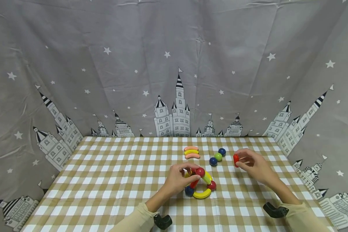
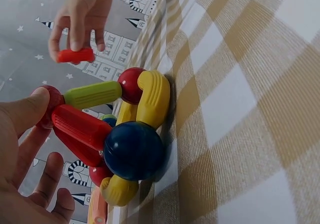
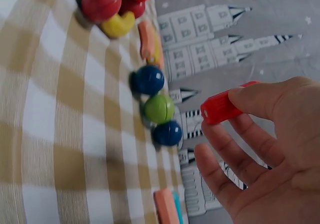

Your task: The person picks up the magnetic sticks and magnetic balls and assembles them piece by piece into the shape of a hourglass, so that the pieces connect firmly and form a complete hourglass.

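Note:
My left hand [image 1: 177, 178] pinches a red ball [image 1: 200, 172] between thumb and fingers, at the peak of a magnetic ball-and-stick pyramid. One green rod [image 2: 93, 94] and two red rods [image 2: 80, 126] slope down from that ball. Around the base, yellow curved sticks [image 1: 202, 194] join a blue ball [image 2: 134, 150] and red balls [image 1: 212, 185], resting on the cloth. To the right, above the table, my right hand [image 1: 255, 166] pinches a short red rod [image 3: 220, 107] between thumb and fingertips. One end of this rod sticks out free, apart from the pyramid.
Behind the pyramid lie orange and yellow curved sticks [image 1: 192, 152] in a stack. Two blue balls [image 1: 213, 161] and a green ball [image 1: 218, 157] form a row nearby. An orange stick [image 3: 166, 206] and a turquoise one show in the right wrist view. A grey curtain [image 1: 162, 64] borders the checked tablecloth [image 1: 110, 180].

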The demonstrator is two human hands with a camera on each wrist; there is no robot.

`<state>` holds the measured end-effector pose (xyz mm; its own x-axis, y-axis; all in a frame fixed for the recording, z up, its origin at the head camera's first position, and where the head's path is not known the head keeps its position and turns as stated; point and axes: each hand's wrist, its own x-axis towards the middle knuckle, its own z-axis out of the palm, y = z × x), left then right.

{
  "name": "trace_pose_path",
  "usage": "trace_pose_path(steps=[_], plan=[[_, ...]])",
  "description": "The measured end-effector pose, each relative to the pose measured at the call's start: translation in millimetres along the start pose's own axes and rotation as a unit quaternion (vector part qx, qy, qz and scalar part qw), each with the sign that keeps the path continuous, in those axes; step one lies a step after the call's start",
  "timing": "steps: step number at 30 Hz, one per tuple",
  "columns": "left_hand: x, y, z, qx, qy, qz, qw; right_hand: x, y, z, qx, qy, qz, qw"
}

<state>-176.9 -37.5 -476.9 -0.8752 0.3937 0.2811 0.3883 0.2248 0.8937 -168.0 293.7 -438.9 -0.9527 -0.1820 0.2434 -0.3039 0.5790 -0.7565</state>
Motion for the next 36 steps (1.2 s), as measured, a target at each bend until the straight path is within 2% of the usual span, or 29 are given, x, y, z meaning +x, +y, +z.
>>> trace_pose_path(steps=[6,11,17,22,33,36], plan=[[-0.7,-1.7,0.2,0.016,0.005,-0.012,0.9998,-2.2,-19,8,0.025,-0.013,0.003,0.9996],[-0.2,-1.6,-0.9,0.018,0.002,-0.017,0.9997,-1.2,-31,19,0.063,-0.013,-0.028,0.9975],[-0.2,-3.7,-1.0,0.011,0.003,-0.03,0.9995,3.8,-48,33,0.096,-0.032,-0.034,0.9943],[0.0,-4.1,-0.8,0.008,0.005,-0.031,0.9995,9.1,-61,45,0.113,-0.041,-0.057,0.9911],[1.1,-6.3,-0.3,0.009,0.003,-0.03,0.9995,19.8,-77,68,0.125,-0.057,-0.091,0.9863],[0.1,-6.9,-0.6,0.013,0.002,-0.026,0.9996,20.7,-78,73,0.122,-0.062,-0.081,0.9873]])
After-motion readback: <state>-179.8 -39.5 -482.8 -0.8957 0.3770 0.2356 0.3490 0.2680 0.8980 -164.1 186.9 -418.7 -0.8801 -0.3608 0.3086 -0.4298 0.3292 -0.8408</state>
